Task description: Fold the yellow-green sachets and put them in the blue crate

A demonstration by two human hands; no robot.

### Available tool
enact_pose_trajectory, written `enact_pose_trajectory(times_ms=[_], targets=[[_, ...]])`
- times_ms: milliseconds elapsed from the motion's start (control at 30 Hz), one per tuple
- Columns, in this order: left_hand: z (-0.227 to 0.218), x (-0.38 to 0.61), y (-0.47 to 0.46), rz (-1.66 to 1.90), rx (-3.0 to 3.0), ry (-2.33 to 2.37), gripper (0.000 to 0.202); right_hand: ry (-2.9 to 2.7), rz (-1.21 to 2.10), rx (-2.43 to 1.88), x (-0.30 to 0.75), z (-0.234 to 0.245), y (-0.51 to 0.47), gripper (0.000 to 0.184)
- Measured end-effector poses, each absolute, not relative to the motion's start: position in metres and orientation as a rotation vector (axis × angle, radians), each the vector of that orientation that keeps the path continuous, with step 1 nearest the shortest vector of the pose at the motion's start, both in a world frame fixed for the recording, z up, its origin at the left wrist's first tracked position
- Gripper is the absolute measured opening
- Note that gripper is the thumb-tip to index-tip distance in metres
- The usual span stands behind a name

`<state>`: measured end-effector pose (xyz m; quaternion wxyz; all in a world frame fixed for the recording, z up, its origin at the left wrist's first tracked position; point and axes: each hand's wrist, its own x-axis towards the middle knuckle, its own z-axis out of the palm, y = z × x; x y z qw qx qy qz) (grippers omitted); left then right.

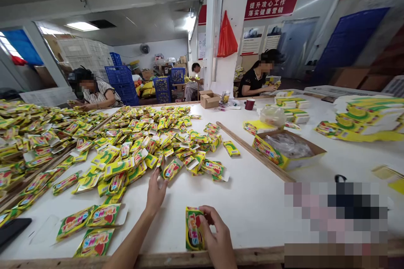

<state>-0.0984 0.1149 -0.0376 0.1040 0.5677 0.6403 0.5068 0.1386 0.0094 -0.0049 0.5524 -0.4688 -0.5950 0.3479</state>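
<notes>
In the head view my right hand [216, 233] grips a small yellow and green printed box [193, 230] by its right side, upright near the table's front edge. My left hand [156, 193] reaches to the near edge of a heap of similar boxes [135, 151]. Its thumb and fingers are apart, close to a box [173, 169] lying at the heap's edge; whether the fingertips touch it I cannot tell. Left of my left forearm, a few boxes [102, 215] lie face up, one with a white end flap open.
A wooden strip [252, 151] crosses the white table [252, 201]. Beyond it stands an open carton [303, 159] with clear plastic inside. Flattened yellow boxes [362, 117] are stacked at right. A dark phone-like object [12, 233] lies at left. Co-workers sit at the far side.
</notes>
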Motion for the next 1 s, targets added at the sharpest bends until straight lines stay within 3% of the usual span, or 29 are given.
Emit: enact_pose_trajectory(times_ms=[200,1000], targets=[[-0.020,-0.093,0.106,1.587,1.688,1.873,0.055,-1.392,0.818,-1.122,0.138,-0.017,0.014,0.033],[0.004,-0.094,0.094,2.045,1.592,1.789,0.040,-1.160,0.726,-1.168,0.146,-0.007,-0.003,0.035]])
